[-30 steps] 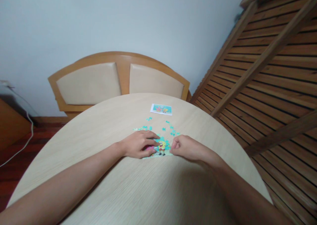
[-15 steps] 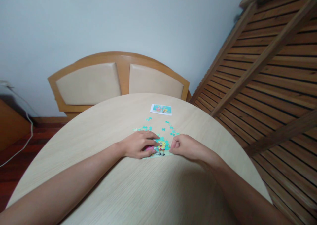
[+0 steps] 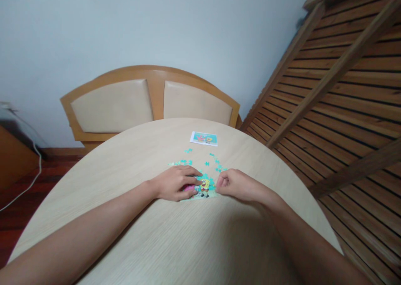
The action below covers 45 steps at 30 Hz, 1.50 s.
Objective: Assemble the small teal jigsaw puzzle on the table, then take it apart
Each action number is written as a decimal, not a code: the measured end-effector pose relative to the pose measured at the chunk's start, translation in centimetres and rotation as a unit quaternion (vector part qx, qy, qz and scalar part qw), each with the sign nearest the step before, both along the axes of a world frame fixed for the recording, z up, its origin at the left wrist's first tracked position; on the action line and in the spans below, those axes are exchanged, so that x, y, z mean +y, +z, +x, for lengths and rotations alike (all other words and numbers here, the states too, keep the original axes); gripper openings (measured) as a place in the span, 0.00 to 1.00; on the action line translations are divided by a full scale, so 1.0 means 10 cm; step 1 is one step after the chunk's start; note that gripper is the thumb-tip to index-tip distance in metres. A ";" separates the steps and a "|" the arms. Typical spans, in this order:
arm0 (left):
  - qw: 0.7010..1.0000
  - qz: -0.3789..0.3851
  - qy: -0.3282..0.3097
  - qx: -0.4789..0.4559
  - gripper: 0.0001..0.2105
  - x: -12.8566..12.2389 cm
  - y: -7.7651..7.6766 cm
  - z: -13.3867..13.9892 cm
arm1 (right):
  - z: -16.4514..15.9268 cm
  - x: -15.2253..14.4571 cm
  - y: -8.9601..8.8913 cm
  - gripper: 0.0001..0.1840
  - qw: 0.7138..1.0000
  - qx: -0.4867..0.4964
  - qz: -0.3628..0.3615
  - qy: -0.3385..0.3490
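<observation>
A partly joined cartoon jigsaw puzzle [image 3: 205,187] lies flat on the table, showing a yellow square figure and a bit of pink on a turquoise ground. My left hand [image 3: 178,182] rests across its left part, fingers stretched out and covering some of the picture. At the puzzle's right edge is my right hand [image 3: 232,184], its fingers curled together in a pinch. Whatever those fingertips hold, if anything, is hidden. Several loose turquoise puzzle pieces [image 3: 217,165] lie just beyond the hands.
A small printed picture card [image 3: 204,138] with the same cartoon lies farther back on the round wooden table [image 3: 150,151]. Behind the table stands a padded headboard [image 3: 112,105] against the wall. Wooden slats [image 3: 344,88] rise at the right; a white cable [image 3: 39,164] hangs at the left.
My right hand has shifted very slightly right at the puzzle's edge, fingers still pinched. My left hand stays where it was on the puzzle.
</observation>
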<state>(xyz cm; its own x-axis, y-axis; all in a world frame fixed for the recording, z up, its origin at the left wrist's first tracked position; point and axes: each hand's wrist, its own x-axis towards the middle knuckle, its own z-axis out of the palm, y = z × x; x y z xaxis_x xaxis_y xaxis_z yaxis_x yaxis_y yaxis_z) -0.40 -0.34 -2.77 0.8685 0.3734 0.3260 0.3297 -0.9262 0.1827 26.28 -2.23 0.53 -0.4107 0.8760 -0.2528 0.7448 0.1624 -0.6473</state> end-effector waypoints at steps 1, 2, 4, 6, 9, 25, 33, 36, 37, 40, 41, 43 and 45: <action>1.000 -0.001 0.000 -0.001 0.16 0.00 0.00 0.00 | 0.01 0.00 0.00 0.09 1.000 0.014 -0.005 0.012; 1.000 -0.002 -0.001 -0.002 0.16 0.00 0.00 0.00 | 0.01 0.00 0.00 0.10 0.999 0.026 -0.008 0.026; 1.000 -0.002 -0.003 -0.005 0.16 0.00 0.01 0.00 | 0.01 0.00 0.00 0.11 0.998 0.037 -0.003 0.048; 1.000 -0.002 -0.002 -0.005 0.16 0.00 0.01 0.00 | -0.01 0.00 0.00 0.11 0.998 0.032 0.001 0.055; 1.000 -0.003 0.000 0.002 0.16 0.00 0.01 0.00 | -0.03 -0.01 0.01 0.11 0.998 0.019 -0.002 0.055; 1.000 -0.002 -0.001 0.010 0.17 -0.01 0.02 0.00 | -0.03 -0.05 0.10 0.09 0.993 -0.037 0.066 0.089; 1.000 -0.004 -0.003 0.001 0.16 -0.01 0.02 0.00 | -0.04 -0.05 0.10 0.09 0.993 -0.022 0.062 0.096; 1.000 -0.002 -0.005 -0.002 0.16 0.00 0.02 0.00 | -0.03 -0.04 0.08 0.08 0.994 -0.011 0.052 0.100; 1.000 -0.002 -0.005 -0.002 0.16 0.00 0.01 0.00 | -0.03 -0.03 0.07 0.08 0.994 -0.008 0.050 0.101; 1.000 -0.001 -0.004 0.003 0.17 0.00 0.01 -0.01 | -0.01 -0.01 0.05 0.08 0.993 0.006 0.043 0.107; 1.000 -0.001 -0.004 0.004 0.17 0.00 0.01 -0.01 | 0.00 0.00 0.05 0.09 0.993 0.015 0.036 0.109; 1.000 -0.002 -0.005 0.005 0.17 0.00 0.01 -0.01 | 0.04 0.04 0.05 0.10 0.994 0.031 0.042 0.095; 1.000 -0.003 -0.007 0.005 0.18 -0.01 0.01 0.00 | 0.10 0.10 0.05 0.11 0.994 0.023 0.093 0.051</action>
